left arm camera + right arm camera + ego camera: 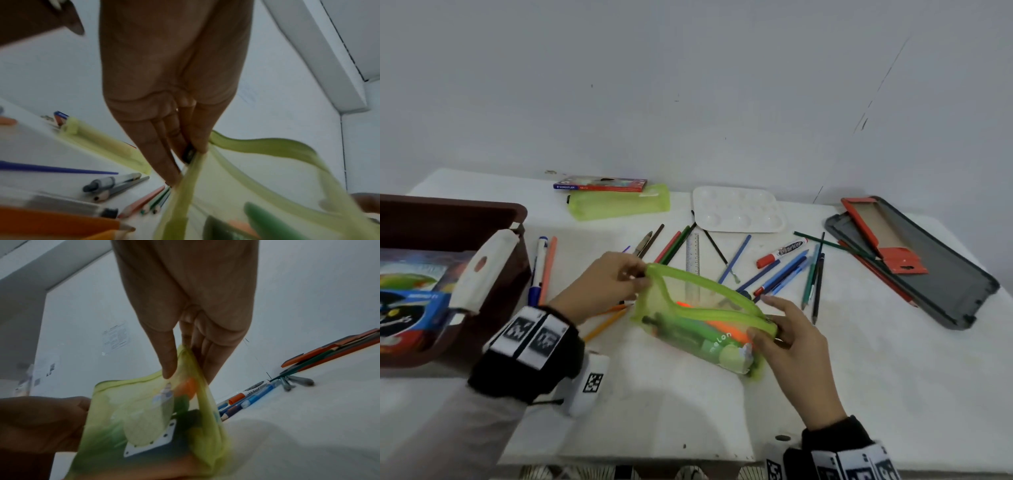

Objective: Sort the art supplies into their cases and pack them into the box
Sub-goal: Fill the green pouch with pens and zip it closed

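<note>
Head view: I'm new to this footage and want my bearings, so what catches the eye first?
The green mesh pouch at the table's centre, zip open, markers inside, with the left hand pinching its far end and the right hand pinching its near end. Behind it lies a scatter of pencils and pens. At the left edge stands a brown box with packs already in it.

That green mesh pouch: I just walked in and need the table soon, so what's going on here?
A person is sorting art supplies. Both hands hold the green mesh pouch, left hand pinching one end of its open top, right hand the other. Markers already sit inside. Pencils and pens still lie loose on the table; the brown box waits at left.
</note>
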